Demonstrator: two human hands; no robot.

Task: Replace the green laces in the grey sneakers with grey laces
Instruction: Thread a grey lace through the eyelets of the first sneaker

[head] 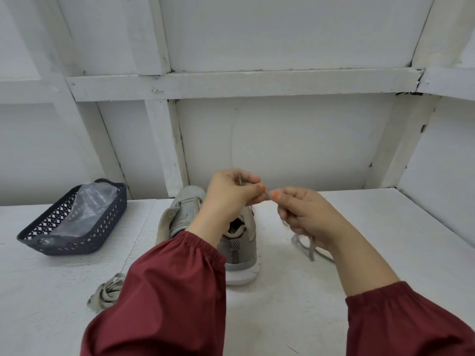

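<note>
My maroon sleeves (pixel 167 299) fill the foreground. Above the grey sneakers (pixel 189 208) on the white table (pixel 295 317), my left hand (pixel 231 195) and right hand (pixel 304 214) both pinch a flat grey lace (pixel 310 246), its tail trailing right. A bundled lace (pixel 108 292) lies near left, and a dark lattice plastic basket (pixel 77 227) sits far left.

A dark blue plastic basket (pixel 77 244) with lattice walls stands on the left part of the white desk (pixel 282 317), near its rear edge. A crumpled clear plastic bag (pixel 86 201) lies inside the basket. Behind the desk stands a white panelled wall (pixel 282 140), crossed by a horizontal white beam (pixel 244 83) and upright battens.
</note>
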